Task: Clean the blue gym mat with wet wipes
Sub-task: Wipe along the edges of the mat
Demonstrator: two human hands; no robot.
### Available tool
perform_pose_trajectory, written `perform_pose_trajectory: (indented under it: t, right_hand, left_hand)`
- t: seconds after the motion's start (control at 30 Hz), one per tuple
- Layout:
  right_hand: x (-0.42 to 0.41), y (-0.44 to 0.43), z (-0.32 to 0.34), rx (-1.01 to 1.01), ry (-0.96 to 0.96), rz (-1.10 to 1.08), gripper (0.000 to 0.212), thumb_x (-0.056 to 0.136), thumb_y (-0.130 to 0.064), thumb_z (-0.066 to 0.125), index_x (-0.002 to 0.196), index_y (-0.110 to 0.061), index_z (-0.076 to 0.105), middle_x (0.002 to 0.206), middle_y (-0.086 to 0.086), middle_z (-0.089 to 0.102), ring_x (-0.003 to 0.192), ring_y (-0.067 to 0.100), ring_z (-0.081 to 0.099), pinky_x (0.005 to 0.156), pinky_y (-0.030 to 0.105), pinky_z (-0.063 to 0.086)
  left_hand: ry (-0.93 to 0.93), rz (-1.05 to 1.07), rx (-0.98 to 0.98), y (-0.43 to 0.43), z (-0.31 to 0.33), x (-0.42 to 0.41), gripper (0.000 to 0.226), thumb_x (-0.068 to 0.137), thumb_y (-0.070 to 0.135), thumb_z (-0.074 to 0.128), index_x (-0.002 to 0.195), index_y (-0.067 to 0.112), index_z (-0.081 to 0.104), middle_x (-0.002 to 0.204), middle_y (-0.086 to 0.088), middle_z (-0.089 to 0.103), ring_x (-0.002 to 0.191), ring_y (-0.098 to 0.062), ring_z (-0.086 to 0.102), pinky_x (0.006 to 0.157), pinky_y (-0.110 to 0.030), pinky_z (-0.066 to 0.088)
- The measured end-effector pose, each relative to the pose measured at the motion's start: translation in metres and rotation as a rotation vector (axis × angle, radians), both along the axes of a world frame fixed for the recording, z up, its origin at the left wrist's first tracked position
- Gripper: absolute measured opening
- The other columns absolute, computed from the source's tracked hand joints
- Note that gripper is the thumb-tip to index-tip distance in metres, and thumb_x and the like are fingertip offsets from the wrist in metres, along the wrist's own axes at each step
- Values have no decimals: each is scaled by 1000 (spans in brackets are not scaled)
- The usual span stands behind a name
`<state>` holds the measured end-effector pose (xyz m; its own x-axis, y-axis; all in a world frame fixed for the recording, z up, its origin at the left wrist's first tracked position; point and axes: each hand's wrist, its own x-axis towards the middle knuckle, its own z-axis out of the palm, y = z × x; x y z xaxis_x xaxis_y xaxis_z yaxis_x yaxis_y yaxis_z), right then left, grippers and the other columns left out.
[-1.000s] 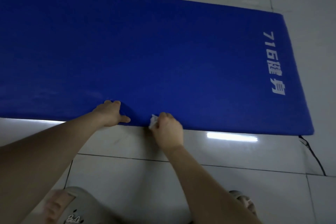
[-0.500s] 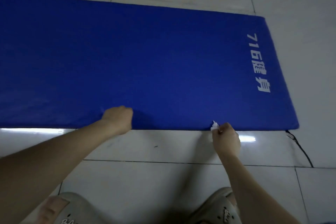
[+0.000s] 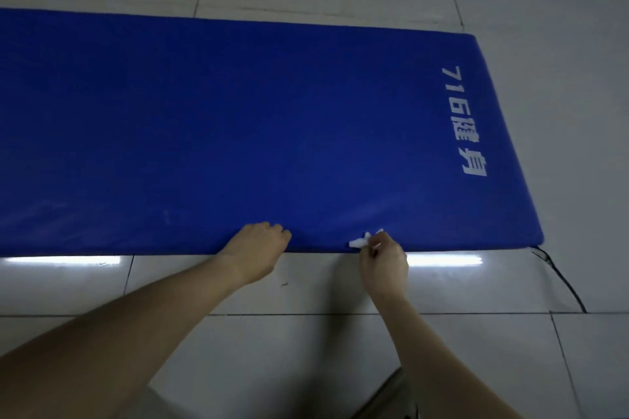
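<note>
Head view: blue gym mat, flat on pale tiled floor, spanning 9 to 3 o'clock, white lettering at its 3 o'clock end, black cord by the 4 o'clock corner. Left hand, fingers curled on the mat's near edge; whether they clasp it cannot be told. Right hand, at 5 o'clock, pinching a crumpled white wet wipe against that same edge.

Flat blue padded gym mat with white lettering on pale tiled floor, left hand curled on its near edge, right hand pinching crumpled white wet wipe against that edge, thin black cable at mat corner
</note>
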<state>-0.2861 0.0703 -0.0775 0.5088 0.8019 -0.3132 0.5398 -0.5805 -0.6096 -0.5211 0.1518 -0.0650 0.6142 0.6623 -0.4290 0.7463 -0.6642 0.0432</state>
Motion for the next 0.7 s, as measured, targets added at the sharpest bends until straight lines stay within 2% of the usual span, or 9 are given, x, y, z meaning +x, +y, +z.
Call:
perform_pose_trajectory:
  t: [0.07,0.17,0.27,0.3,0.4,0.47,0.57,0.7]
  right_hand:
    - [-24,0,1,51,81,33,17,97,-21,61,83,-29,57,98,1,67,89,13,60,79,25,46]
    - [-66,1,-1,39,237,66,11,101,-27,57,98,-19,65,104,4,65,87,15,64,82,33,55]
    - [-100,7,-5,66,243,109,14,102,-22,54,102,-13,64,106,4,61,85,7,60,77,14,47]
    - [-110,11,-5,71,248,102,13,101,-21,55,101,-12,65,106,3,61,87,7,61,79,12,46]
    - [-126,27,-4,38,223,97,13,100,-18,57,106,-11,66,109,2,63,95,10,61,89,23,52]
    - [-140,37,-3,13,194,178,15,100,-18,58,110,-12,66,111,1,62,98,13,62,90,25,52]
    - [-169,49,1,3,130,355,14,100,-13,53,105,-7,64,106,7,62,91,20,61,81,31,52]
    - [-175,54,-2,-22,-17,503,13,98,-8,45,110,-7,51,104,11,58,80,25,56,66,35,44]
  left_hand:
    - [19,30,-85,9,7,-27,17,102,17,48,86,21,43,82,7,47,76,-15,49,68,-31,40]
    - [81,80,-156,22,16,-69,25,104,28,48,79,24,44,78,7,49,75,-15,53,69,-31,45]
    - [86,199,-173,21,13,-98,33,104,33,50,75,28,35,82,6,49,76,-12,49,70,-31,43]
    - [52,252,-185,20,10,-103,33,103,36,51,76,28,36,85,4,49,76,-12,47,69,-30,40]
    - [-55,419,-277,22,5,-99,40,96,57,56,78,25,41,90,4,48,76,-12,46,64,-29,35]
    - [-5,446,-286,24,1,-91,42,94,66,52,86,25,45,98,4,47,84,-14,47,68,-30,37]
    - [97,456,-274,25,-7,-82,46,98,61,46,122,21,51,121,-3,49,106,-22,49,84,-36,44]
    - [110,496,-362,34,-3,-79,50,99,56,48,131,19,50,131,-7,49,114,-27,50,89,-38,45]
